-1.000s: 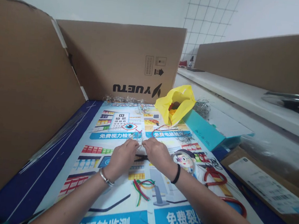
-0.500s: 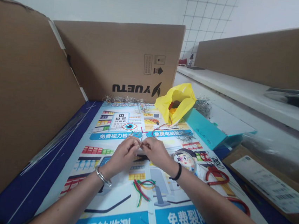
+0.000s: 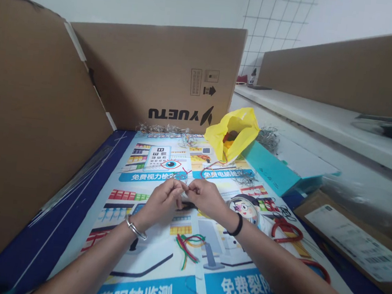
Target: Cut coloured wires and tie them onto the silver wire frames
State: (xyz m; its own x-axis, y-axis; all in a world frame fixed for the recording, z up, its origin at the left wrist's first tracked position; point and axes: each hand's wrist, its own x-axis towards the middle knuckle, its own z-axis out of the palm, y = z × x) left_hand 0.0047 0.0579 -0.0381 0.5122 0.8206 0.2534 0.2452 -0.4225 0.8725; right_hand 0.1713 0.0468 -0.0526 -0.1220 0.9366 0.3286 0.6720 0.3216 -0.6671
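Note:
My left hand [image 3: 161,201] and my right hand [image 3: 205,196] meet fingertip to fingertip above the printed poster [image 3: 155,281]. Both pinch a thin piece of wire [image 3: 185,186] between them; it is too fine to see well. A silver bracelet circles the left wrist and a black band the right. A small black tool [image 3: 186,205] lies on the poster just under the hands. A bundle of red, green and yellow wires [image 3: 188,247] lies nearer to me, below the right wrist.
Cardboard walls stand at the left [image 3: 28,126] and back [image 3: 161,79]. A yellow plastic bag [image 3: 232,132] and a teal box [image 3: 272,170] sit at the back right. Red-handled pliers [image 3: 285,229] and tangled wire lie to the right, beside a labelled cardboard parcel [image 3: 353,245].
Both hands have stayed together at the same spot, drawing slightly closer and lower toward me while working the wire. The view shifted a little.

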